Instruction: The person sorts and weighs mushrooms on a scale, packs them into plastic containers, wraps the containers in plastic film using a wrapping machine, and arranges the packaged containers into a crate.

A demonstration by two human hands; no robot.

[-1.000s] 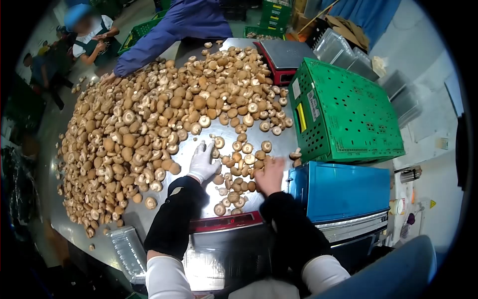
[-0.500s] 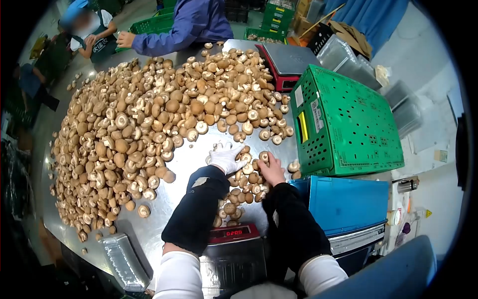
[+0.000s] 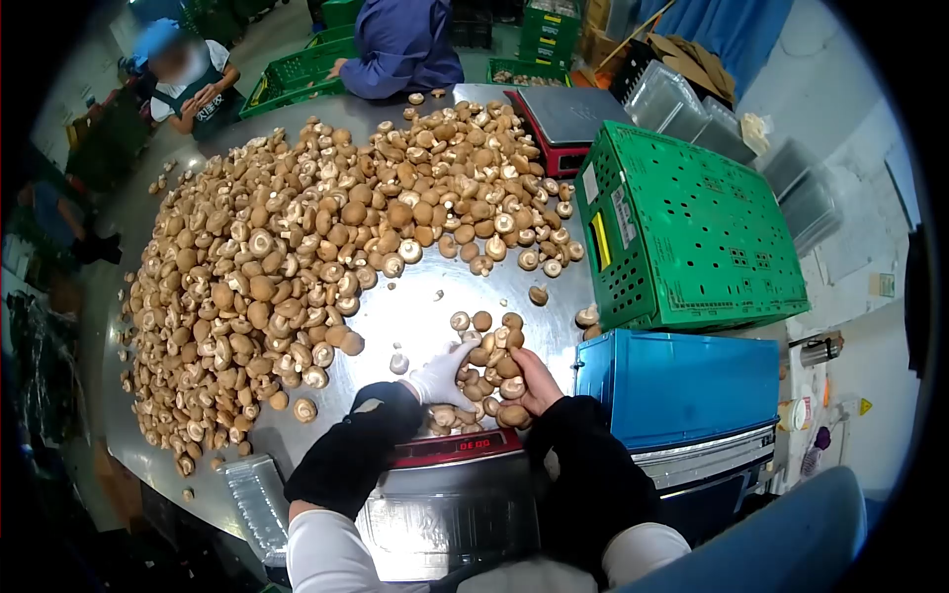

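Just below the frame's centre, my left hand, fingers spread, and right hand flanked the mushrooms, seemingly to keep them bunched; whether the right gripped any, I couldn't tell.

Right: big green perforated crate, blue box just below it in frame. Upper right: blue curtain, cardboard. Top centre: person in purple jacket. Upper left: person in blue cap.

A white glove covers my left fingers. I wear black oversleeves, a small pale patch on the left one, and white sleeves above them.
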